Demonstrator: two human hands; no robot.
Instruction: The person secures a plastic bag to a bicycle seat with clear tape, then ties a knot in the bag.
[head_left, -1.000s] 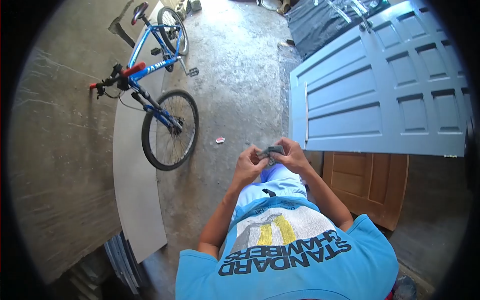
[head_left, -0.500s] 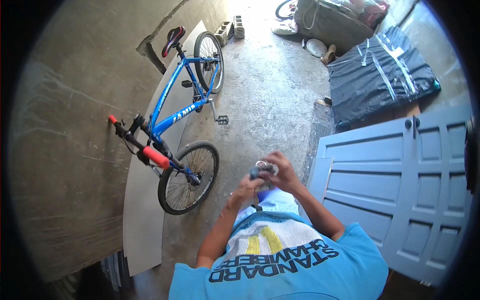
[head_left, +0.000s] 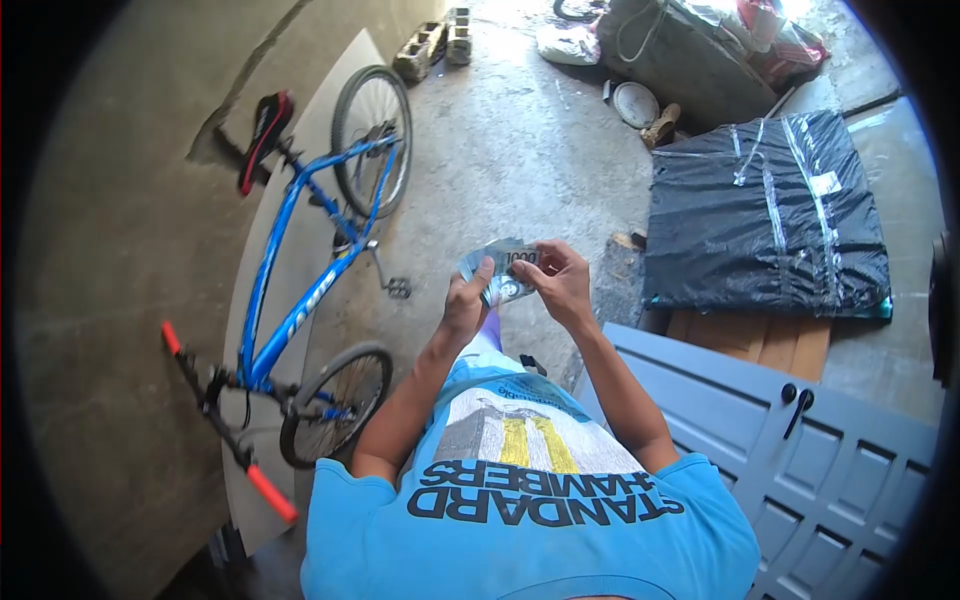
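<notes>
A fan of banknotes, the figure 1000 readable on one, is held out in front of my body between both hands. Around its left side my left hand is closed, with the thumb lying on top of the notes. My right hand pinches the right side of the same notes between thumb and fingers. Some notes are partly hidden under the fingers, and the notes overlap each other.
A blue bicycle leans on a board along the left wall. To the right lie a grey-blue panelled door and a black wrapped package. Hollow blocks and a white round lid are farther off on the concrete floor.
The bundle was blurred and bunched between my hands; now the banknotes are spread and readable. Both hands appear higher in view. The camera view has shifted, with the bicycle farther left.
</notes>
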